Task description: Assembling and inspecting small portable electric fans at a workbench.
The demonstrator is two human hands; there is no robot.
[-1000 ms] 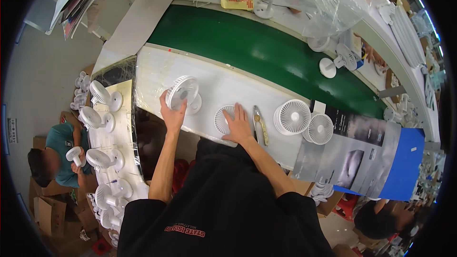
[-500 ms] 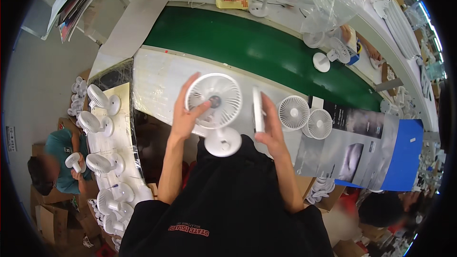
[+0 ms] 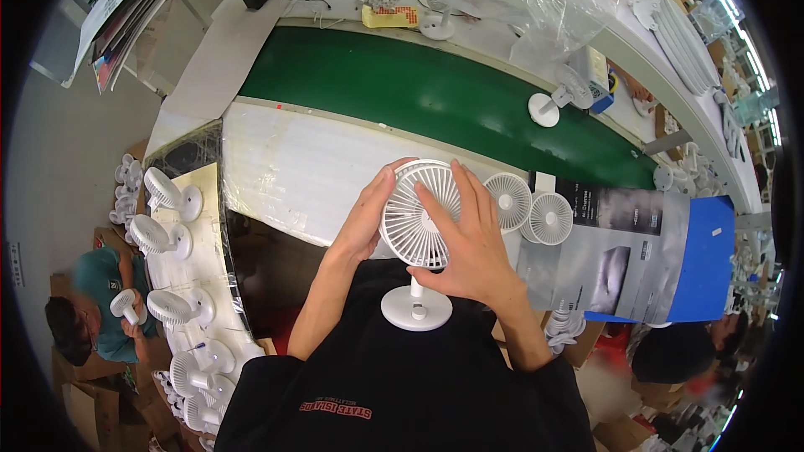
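A white desk fan with a round base (image 3: 416,308) is held upright close to my body. My left hand (image 3: 362,213) wraps round the left rim of its head, thumb hidden behind. Over the front of the head lies a white round grille (image 3: 410,230). My right hand (image 3: 476,243) grips the grille's right side, fingers spread over its top and face, thumb at the lower edge. The blades behind the grille are hidden. Just right of my right hand, a white fan grille (image 3: 507,199) and a second grille (image 3: 550,218) lie side by side on the bench.
Beyond the white bench (image 3: 293,155) runs a green conveyor belt (image 3: 402,84) with a small fan (image 3: 544,109) on it. Several assembled fans (image 3: 172,236) stand on the left side table. Printed grey sheeting (image 3: 628,243) covers the right. A person (image 3: 109,305) holds a fan at far left.
My right hand has brought the grille leftward onto the front of the fan head. The fan has shifted right and nearer to me. Across the belt, a round white part has gone from view.
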